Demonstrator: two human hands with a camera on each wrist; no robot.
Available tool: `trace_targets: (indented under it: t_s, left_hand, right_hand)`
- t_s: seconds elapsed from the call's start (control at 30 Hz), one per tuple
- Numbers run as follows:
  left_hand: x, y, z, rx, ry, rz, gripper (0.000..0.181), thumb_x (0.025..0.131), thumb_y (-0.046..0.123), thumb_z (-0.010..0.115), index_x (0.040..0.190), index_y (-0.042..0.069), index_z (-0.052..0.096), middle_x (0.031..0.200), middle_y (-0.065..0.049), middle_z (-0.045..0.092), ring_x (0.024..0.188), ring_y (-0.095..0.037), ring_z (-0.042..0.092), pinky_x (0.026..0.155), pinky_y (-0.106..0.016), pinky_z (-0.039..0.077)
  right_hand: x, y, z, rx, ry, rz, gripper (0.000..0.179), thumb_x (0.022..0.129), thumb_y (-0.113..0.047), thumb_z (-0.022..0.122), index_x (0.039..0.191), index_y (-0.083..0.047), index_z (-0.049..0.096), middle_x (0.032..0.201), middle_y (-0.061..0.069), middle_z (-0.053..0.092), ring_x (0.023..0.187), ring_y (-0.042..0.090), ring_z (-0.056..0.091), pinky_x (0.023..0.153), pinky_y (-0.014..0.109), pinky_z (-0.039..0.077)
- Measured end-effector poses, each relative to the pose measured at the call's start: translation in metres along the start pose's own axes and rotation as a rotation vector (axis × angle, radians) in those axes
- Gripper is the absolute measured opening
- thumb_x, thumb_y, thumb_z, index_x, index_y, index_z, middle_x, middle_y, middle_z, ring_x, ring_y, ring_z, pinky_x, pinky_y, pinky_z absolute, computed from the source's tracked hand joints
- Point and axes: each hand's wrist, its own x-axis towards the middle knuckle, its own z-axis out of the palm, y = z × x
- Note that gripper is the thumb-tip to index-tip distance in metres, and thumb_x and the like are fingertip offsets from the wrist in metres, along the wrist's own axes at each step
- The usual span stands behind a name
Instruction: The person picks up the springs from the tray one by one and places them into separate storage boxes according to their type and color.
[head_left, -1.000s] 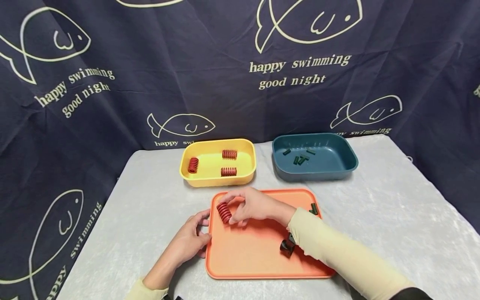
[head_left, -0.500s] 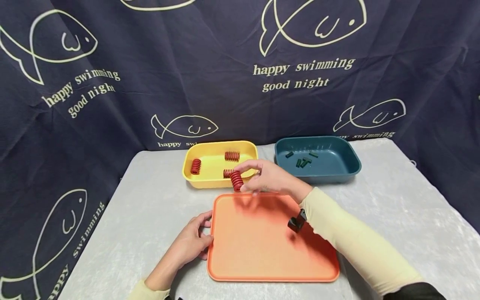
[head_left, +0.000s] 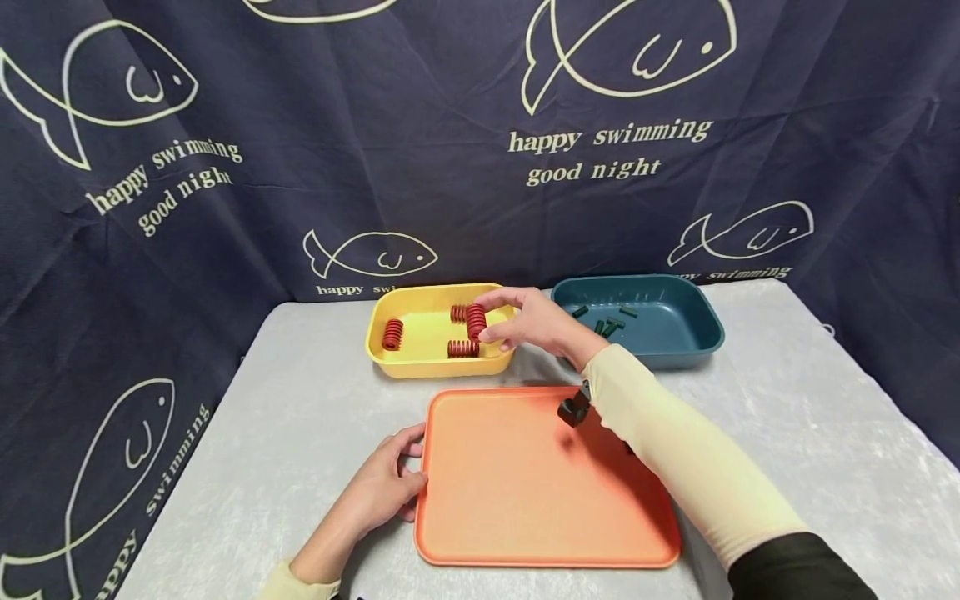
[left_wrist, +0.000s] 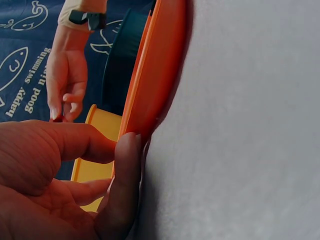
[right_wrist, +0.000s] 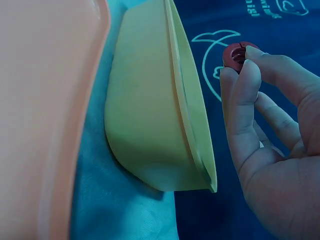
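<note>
My right hand pinches a red coil spring between thumb and fingers, above the right side of the yellow bin. In the right wrist view the ring-shaped end of this spring shows at the fingertips, above the bin's rim. Several red springs lie in the bin, one at the left and others on the right. My left hand grips the left edge of the orange tray, its thumb and fingertips against the rim in the left wrist view.
A dark teal bin with several small dark green springs stands right of the yellow bin. A pale cloth covers the table, and a dark fish-print curtain hangs behind. My right sleeve covers the tray's right side.
The right hand has lifted a red spring off the tray's upper left and carried it up, away and slightly right, over the yellow bin. The left hand stays at the tray's edge.
</note>
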Motion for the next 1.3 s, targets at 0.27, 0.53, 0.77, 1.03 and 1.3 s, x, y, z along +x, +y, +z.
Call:
trace_targets:
  t_s: [0.27,0.53,0.77,1.03,1.3]
  left_hand:
    - [0.0,0.0,0.0,0.004,0.001,0.001,0.072,0.083,-0.008,0.064,0.152,0.003,0.045,0.122,-0.017,0.046,0.072,-0.022,0.056,0.045,-0.038,0.059]
    - [-0.001,0.0,0.0,0.003,0.005,0.001,0.072,0.083,-0.008,0.065,0.152,0.002,0.045,0.122,-0.016,0.046,0.07,-0.021,0.056,0.044,-0.038,0.059]
    - [0.0,0.0,0.0,0.006,0.006,-0.001,0.072,0.083,-0.008,0.065,0.152,0.002,0.045,0.122,-0.016,0.047,0.069,-0.021,0.056,0.044,-0.038,0.059]
    - [0.0,0.0,0.0,0.009,0.004,-0.001,0.072,0.083,-0.008,0.065,0.152,0.003,0.045,0.123,-0.016,0.047,0.069,-0.021,0.057,0.044,-0.038,0.059]
    - [-0.002,0.001,-0.001,-0.006,0.0,0.014,0.073,0.082,-0.009,0.066,0.152,0.003,0.045,0.122,-0.016,0.048,0.067,-0.021,0.056,0.042,-0.037,0.057]
  right_hand:
    - [0.026,0.006,0.007,0.065,0.04,0.018,0.054,0.08,-0.008,0.088,0.131,-0.013,0.069,0.127,0.009,0.064,0.094,0.041,0.069,0.086,0.055,0.061]
    - [0.045,0.008,0.022,-0.004,0.071,0.038,0.056,0.082,-0.004,0.086,0.134,-0.007,0.066,0.126,0.014,0.062,0.094,0.028,0.069,0.081,0.046,0.064]
    - [0.056,0.005,0.035,-0.037,0.106,0.072,0.058,0.08,0.006,0.083,0.134,-0.001,0.064,0.124,0.018,0.062,0.083,0.025,0.071,0.072,0.038,0.065]
    - [0.064,0.008,0.043,-0.065,0.107,0.085,0.056,0.08,0.012,0.08,0.133,0.003,0.063,0.12,0.021,0.063,0.08,0.024,0.069,0.062,0.031,0.064]
    - [0.066,0.009,0.046,-0.064,0.107,0.108,0.058,0.081,0.014,0.078,0.136,0.003,0.062,0.124,0.022,0.063,0.078,0.024,0.069,0.061,0.03,0.064]
